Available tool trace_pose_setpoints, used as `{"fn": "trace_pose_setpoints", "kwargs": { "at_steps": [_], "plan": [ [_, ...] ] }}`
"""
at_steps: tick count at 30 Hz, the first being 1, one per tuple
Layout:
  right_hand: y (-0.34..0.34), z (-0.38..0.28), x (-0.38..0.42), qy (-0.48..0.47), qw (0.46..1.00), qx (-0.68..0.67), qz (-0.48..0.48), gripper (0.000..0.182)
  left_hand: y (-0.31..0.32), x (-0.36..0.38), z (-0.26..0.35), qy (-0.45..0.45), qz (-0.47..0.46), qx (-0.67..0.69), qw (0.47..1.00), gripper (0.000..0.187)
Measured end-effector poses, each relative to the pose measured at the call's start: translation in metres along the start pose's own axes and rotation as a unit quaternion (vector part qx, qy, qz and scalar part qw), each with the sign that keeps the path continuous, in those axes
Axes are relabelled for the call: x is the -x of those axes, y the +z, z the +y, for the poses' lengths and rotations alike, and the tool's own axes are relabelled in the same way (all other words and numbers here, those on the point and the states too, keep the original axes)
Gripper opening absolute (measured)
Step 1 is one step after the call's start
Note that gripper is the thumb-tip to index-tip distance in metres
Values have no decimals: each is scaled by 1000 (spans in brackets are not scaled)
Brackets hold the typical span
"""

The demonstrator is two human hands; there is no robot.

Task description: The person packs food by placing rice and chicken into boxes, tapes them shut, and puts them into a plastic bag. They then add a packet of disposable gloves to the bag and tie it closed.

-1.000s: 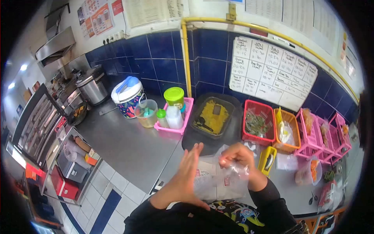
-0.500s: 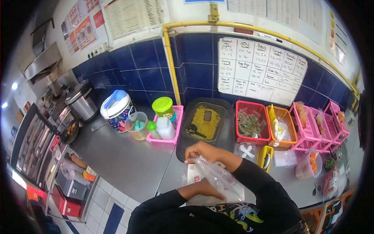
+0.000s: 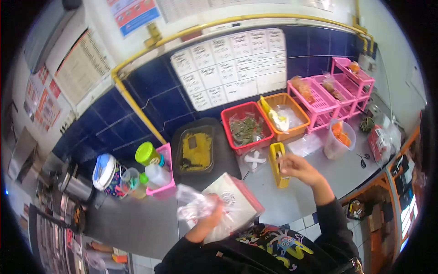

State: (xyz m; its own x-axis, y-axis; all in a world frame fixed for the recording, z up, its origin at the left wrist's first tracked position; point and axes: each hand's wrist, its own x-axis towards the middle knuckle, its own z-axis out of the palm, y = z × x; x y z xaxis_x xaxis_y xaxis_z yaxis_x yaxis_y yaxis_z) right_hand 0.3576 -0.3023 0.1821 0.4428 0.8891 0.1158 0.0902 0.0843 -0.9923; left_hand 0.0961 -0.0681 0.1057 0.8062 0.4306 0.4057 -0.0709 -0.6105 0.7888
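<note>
Your left hand (image 3: 211, 214) gripped a crumpled clear plastic bag (image 3: 194, 206) above the steel worktop (image 3: 278, 201). Your right hand (image 3: 299, 168) reached into the narrow yellow plastic tray (image 3: 277, 167); I cannot tell its grip.

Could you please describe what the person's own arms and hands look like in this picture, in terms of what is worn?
Both hands are bare: no gloves, rings or watch show on the left hand or the right hand. Each arm wears a long black sleeve that ends at the wrist. The sleeves belong to a black top with a bright cartoon print in yellow, blue and red across the chest.
</note>
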Motion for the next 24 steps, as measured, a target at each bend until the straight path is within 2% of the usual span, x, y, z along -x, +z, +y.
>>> {"fn": "trace_pose_setpoints", "kwargs": {
  "at_steps": [2,3,5,6,7,8,9,10,11,13,14,16,18,20,21,22,23,24],
  "plan": [
    [-10,55,59,147,977,-140,61,46,-11,-6,17,-133,98,150,975,3],
    [-4,90,81,235,944,-214,86,54,-16,-13,33,-129,91,148,976,3],
    [26,141,101,308,874,-372,-47,70,-28,-33,79,-46,110,115,986,11],
    [53,155,97,333,847,-401,-109,85,-36,-42,103,-43,106,113,987,11],
    [76,171,87,335,799,-464,-183,85,-45,-51,128,78,68,70,992,14],
    [112,189,68,198,872,-411,-179,84,-51,-58,149,198,27,26,980,18],
    [139,198,53,56,921,-346,-169,83,-54,-62,167,279,43,-27,959,22],
    [147,182,47,39,921,-350,-169,82,-57,-66,181,358,59,-79,928,27],
    [153,162,40,63,906,-378,-179,82,-62,-68,191,359,58,-82,928,27],
    [155,128,32,76,885,-426,-175,81,-78,-69,206,501,157,-230,820,36],
    [153,113,28,74,877,-446,-163,80,-85,-63,210,501,160,-236,817,36],
    [146,83,17,59,866,-480,-129,79,-98,-41,212,399,107,-242,878,39],
    [140,55,0,39,858,-505,-87,78,-105,-29,211,385,98,-273,876,40],
    [132,27,-20,19,851,-523,-49,77,-114,-17,204,219,138,-498,827,30],
    [127,17,-29,14,846,-531,-34,76,-120,-11,190,96,119,-505,849,32],
    [124,5,-40,5,843,-538,-16,76,-117,-11,171,88,120,-508,848,32],
    [118,0,-49,4,839,-544,-5,75,-114,-18,150,32,219,-347,911,33],
    [116,-5,-60,0,834,-551,8,75,-113,-22,134,-23,310,-170,935,34]
  ]
}}
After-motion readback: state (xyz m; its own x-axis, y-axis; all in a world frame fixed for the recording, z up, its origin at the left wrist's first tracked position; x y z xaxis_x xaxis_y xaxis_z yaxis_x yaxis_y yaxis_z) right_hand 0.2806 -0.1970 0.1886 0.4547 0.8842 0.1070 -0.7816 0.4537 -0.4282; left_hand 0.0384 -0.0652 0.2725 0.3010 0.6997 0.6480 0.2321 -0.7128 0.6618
